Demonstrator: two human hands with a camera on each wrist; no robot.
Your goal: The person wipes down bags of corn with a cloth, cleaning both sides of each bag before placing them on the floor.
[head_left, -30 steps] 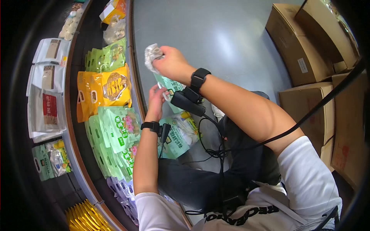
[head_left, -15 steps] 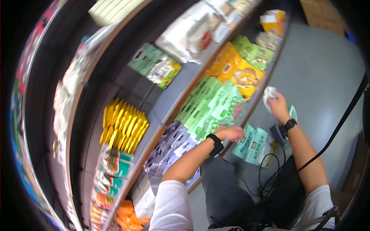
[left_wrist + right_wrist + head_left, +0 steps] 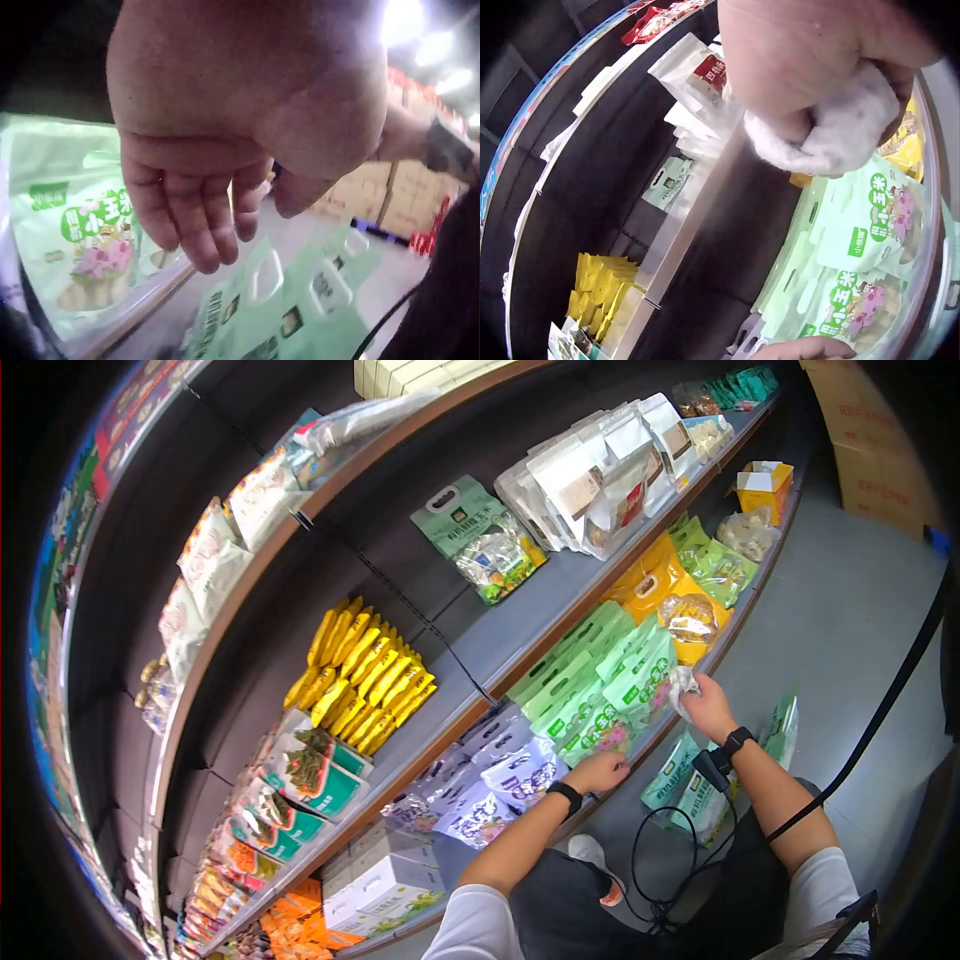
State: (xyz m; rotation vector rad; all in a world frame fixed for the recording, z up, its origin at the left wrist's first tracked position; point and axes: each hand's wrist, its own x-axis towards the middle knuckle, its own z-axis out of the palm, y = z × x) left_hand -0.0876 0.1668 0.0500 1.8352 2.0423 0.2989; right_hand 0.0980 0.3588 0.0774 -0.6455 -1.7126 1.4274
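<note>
My right hand (image 3: pixel 710 712) grips a crumpled white cloth (image 3: pixel 683 682) at the front edge of the lower shelf. In the right wrist view the bunched cloth (image 3: pixel 847 127) sticks out between thumb and fingers, above pale green bags (image 3: pixel 862 225). My left hand (image 3: pixel 600 771) is beside the lower shelf edge, close to the pale green bags (image 3: pixel 640 670) and the purple bags (image 3: pixel 515 775). The left wrist view shows its fingers (image 3: pixel 196 225) loosely bent with nothing in them.
Green handled bags (image 3: pixel 690 790) stand on the floor between shelf and legs. A yellow bag (image 3: pixel 680 610) is farther along the lower shelf. Yellow packets (image 3: pixel 370 675) and one green bag (image 3: pixel 480 540) sit one shelf up. A black cable (image 3: pixel 665 850) loops by the legs. Cartons (image 3: pixel 880 450) stand far right.
The head view has swung left to the shelves. My right hand, with the white cloth, has moved from above the floor to the shelf edge. The left hand has left the floor bag's handle.
</note>
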